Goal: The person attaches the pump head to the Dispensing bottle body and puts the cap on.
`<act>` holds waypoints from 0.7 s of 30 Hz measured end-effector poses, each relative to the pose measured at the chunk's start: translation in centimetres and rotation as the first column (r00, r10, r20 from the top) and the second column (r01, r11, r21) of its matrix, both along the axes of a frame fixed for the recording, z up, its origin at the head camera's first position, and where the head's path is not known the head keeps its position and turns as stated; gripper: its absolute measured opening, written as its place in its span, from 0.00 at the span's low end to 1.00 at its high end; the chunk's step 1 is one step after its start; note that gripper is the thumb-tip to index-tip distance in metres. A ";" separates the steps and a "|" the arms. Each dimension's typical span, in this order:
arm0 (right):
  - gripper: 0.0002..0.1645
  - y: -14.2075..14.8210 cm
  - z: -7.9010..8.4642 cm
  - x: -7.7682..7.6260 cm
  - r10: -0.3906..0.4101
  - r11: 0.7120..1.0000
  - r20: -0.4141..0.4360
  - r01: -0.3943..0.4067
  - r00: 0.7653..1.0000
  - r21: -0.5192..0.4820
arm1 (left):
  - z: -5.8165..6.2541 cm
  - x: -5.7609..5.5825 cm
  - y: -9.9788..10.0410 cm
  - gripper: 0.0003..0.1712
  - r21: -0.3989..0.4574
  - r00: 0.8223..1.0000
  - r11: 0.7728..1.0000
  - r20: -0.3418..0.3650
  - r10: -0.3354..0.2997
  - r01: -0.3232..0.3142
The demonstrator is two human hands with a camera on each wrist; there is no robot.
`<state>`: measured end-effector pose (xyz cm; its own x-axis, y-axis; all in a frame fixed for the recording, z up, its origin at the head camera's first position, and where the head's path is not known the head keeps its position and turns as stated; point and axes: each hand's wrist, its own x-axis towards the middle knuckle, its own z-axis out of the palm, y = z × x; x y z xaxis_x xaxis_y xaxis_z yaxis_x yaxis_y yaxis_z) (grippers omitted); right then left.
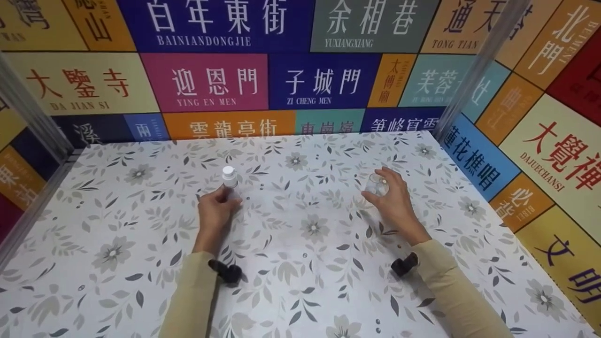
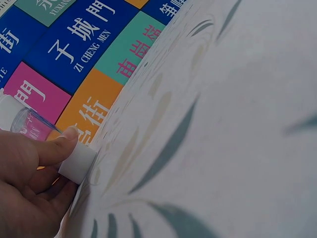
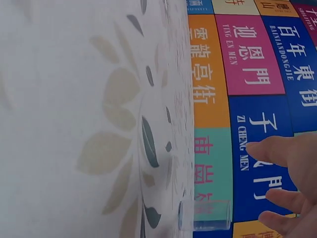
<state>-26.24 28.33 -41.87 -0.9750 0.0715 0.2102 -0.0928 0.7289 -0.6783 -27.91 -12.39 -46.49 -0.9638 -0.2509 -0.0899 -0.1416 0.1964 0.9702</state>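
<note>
My left hand [image 1: 217, 211] pinches a small bottle [image 1: 229, 176] between thumb and fingers, left of the table's middle. The bottle has a white top, and the left wrist view shows a clear section [image 2: 30, 124] and a white lower part [image 2: 78, 162] close to the tabletop. Over on the right, a small clear glass cup [image 1: 375, 186] stands on the table. My right hand [image 1: 393, 197] is by it, thumb and fingers spread. From the right wrist, the cup [image 3: 205, 215] appears below the fingertips [image 3: 270, 218], with a gap between.
A white cloth with grey leaves and flowers covers the table [image 1: 291, 281]. Colourful panels with Chinese lettering [image 1: 324, 80] rise behind it and at both sides. Metal posts [image 1: 474, 70] stand at the back corners. A black wrist camera [image 1: 226, 271] sits on each forearm.
</note>
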 end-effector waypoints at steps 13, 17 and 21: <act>0.47 1.1 -0.1 -0.6 -0.018 0.994 0.099 0.028 0.995 -0.109 | 0.2 0.3 0.0 0.32 0.063 1.000 0.998 -0.019 0.012 -0.011; 0.49 1.2 0.0 -0.6 -0.023 0.991 0.155 0.043 0.988 -0.127 | 0.1 0.2 0.0 0.31 -0.022 0.999 1.000 -0.048 0.013 -0.014; 0.49 1.1 0.0 -0.8 -0.031 0.990 0.183 0.055 0.983 -0.126 | 0.0 0.2 -0.1 0.30 -0.077 0.998 0.997 -0.054 0.011 -0.015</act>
<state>-27.00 29.44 -41.85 -0.9914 0.1294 0.0179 0.0689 0.6339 -0.7703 -27.71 -12.45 -46.48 -0.9633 -0.2677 -0.0179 -0.0928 0.2698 0.9584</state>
